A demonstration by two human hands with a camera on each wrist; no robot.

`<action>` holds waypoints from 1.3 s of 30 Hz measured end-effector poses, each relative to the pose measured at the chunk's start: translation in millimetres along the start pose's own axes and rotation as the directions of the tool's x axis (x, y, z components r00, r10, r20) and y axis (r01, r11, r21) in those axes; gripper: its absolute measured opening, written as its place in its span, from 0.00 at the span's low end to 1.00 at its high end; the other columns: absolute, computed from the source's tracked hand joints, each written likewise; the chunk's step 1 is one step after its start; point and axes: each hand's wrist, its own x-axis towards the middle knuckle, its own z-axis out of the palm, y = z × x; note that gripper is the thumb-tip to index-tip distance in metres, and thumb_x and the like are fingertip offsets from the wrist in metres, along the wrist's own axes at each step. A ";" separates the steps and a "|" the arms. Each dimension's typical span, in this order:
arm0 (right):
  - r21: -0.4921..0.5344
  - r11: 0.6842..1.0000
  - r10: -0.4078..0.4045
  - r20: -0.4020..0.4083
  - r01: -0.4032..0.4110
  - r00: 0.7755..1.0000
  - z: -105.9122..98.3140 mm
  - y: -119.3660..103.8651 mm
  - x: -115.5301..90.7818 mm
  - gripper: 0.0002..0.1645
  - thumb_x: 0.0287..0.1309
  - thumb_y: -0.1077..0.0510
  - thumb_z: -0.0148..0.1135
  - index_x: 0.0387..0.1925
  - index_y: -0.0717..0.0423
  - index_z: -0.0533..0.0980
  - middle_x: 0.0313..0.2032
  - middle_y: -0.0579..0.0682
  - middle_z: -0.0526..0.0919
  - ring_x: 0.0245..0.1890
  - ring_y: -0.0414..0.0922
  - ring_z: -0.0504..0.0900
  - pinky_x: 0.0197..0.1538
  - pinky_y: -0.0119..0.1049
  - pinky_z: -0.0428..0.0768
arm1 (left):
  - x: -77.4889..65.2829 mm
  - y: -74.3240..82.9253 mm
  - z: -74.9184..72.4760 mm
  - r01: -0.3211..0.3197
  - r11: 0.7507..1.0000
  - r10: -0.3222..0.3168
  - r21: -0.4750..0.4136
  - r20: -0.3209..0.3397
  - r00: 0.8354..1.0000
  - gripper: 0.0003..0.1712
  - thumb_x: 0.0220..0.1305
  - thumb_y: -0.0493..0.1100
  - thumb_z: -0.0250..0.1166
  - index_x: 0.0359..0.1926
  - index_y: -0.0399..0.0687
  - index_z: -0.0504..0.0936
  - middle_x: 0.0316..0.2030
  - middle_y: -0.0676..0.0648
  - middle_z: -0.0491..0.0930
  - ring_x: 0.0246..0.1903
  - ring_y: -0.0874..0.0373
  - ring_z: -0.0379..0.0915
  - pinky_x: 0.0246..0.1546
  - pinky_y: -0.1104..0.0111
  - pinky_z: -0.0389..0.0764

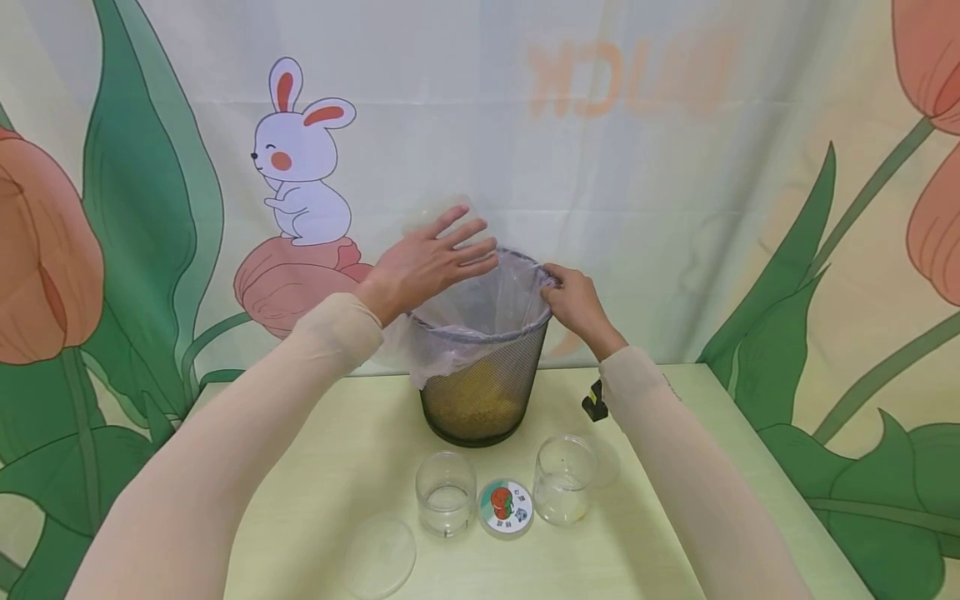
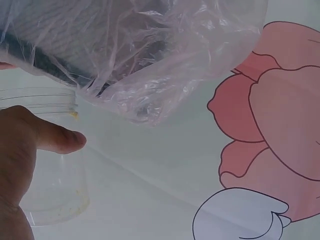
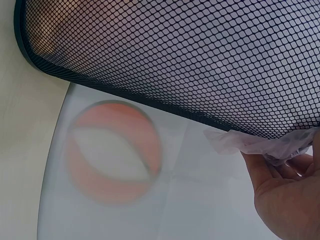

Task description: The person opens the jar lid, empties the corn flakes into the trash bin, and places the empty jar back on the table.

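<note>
My left hand (image 1: 427, 267) holds a clear plastic jar (image 2: 57, 185) at the near left of a bin's mouth. In the left wrist view the thumb lies along the jar below its threaded neck, and yellowish bits cling inside. In the head view the hand mostly hides the jar. My right hand (image 1: 577, 304) grips the right rim of the black mesh bin (image 1: 483, 400), pinching the translucent bag (image 3: 265, 145) that lines it. The bag's loose edge (image 2: 150, 95) hangs over the bin's left side. Something yellowish shows through the mesh low in the bin.
Two clear jars, one left (image 1: 446, 500) and one right (image 1: 564, 483), stand on the table (image 1: 315, 483) in front of the bin. Between them lies a round lid with a tomato picture (image 1: 506, 508). A clear disc (image 1: 381, 558) lies front left, a black-and-yellow object (image 1: 595, 403) by the right forearm.
</note>
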 end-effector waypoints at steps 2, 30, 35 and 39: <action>-0.001 1.000 -0.001 -0.003 0.001 1.000 0.2 0.3 0.2 0.32 0.66 0.58 0.47 0.72 0.56 0.63 0.69 0.59 0.69 0.49 0.52 0.73 0.47 0.41 0.70 | 1.0 1.5 0.2 -0.012 1.000 0.012 0.013 -0.005 1.000 0.58 0.56 0.40 0.72 0.78 0.62 0.45 0.78 0.53 0.46 0.78 0.48 0.37 0.76 0.47 0.26; 0.008 1.000 -0.008 -0.022 0.008 1.000 0.3 0.6 1.5 0.33 0.65 0.58 0.47 0.71 0.56 0.64 0.68 0.59 0.70 0.50 0.52 0.73 0.49 0.43 0.71 | 1.1 -21.1 -12.3 0.146 0.989 -0.145 0.023 -0.035 0.989 0.57 0.58 0.42 0.71 0.78 0.62 0.43 0.78 0.53 0.43 0.78 0.48 0.33 0.76 0.46 0.27; 0.010 1.000 -0.006 -0.023 0.006 1.000 0.6 1.6 1.7 0.33 0.64 0.58 0.47 0.71 0.56 0.64 0.68 0.59 0.70 0.49 0.52 0.73 0.50 0.43 0.71 | 1.1 -10.0 -6.9 0.039 0.999 -0.039 0.015 0.018 0.999 0.58 0.58 0.40 0.70 0.78 0.61 0.40 0.79 0.52 0.42 0.78 0.48 0.32 0.75 0.46 0.26; 0.013 1.000 -0.008 -0.015 0.009 1.000 0.9 1.5 0.7 0.33 0.64 0.57 0.47 0.71 0.56 0.64 0.69 0.59 0.69 0.49 0.52 0.73 0.50 0.42 0.71 | 2.4 0.8 -2.5 -0.019 0.999 0.017 0.040 0.042 0.999 0.58 0.59 0.39 0.70 0.79 0.62 0.40 0.79 0.53 0.41 0.79 0.48 0.32 0.75 0.45 0.26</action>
